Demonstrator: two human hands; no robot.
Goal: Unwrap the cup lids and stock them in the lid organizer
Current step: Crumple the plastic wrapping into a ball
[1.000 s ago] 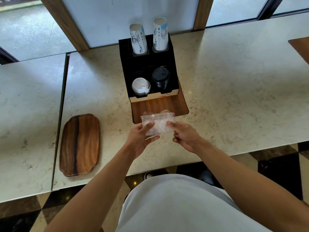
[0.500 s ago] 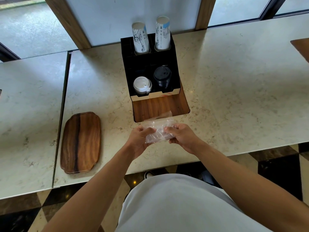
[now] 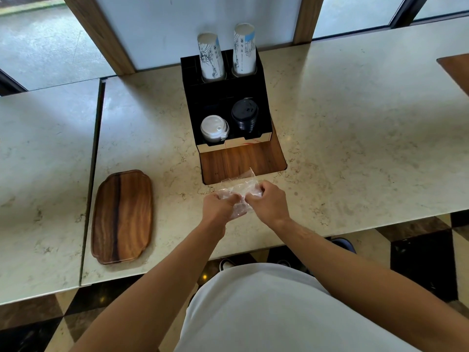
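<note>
My left hand and right hand both grip the crumpled wrap, fingers closed, just before the organizer

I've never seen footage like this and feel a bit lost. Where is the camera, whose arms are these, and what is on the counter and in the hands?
The camera sits on a person's head, looking forward and down, so the arms are the wearer's own. There is no machine here. The left hand and right hand together grip a crumpled clear plastic wrapper just above the stone counter. Behind it stands a black lid organizer on a wooden base. Its front holds white lids on the left and black lids on the right; two stacks of paper cups stand at the back. A wooden tray lies to the left.
</note>
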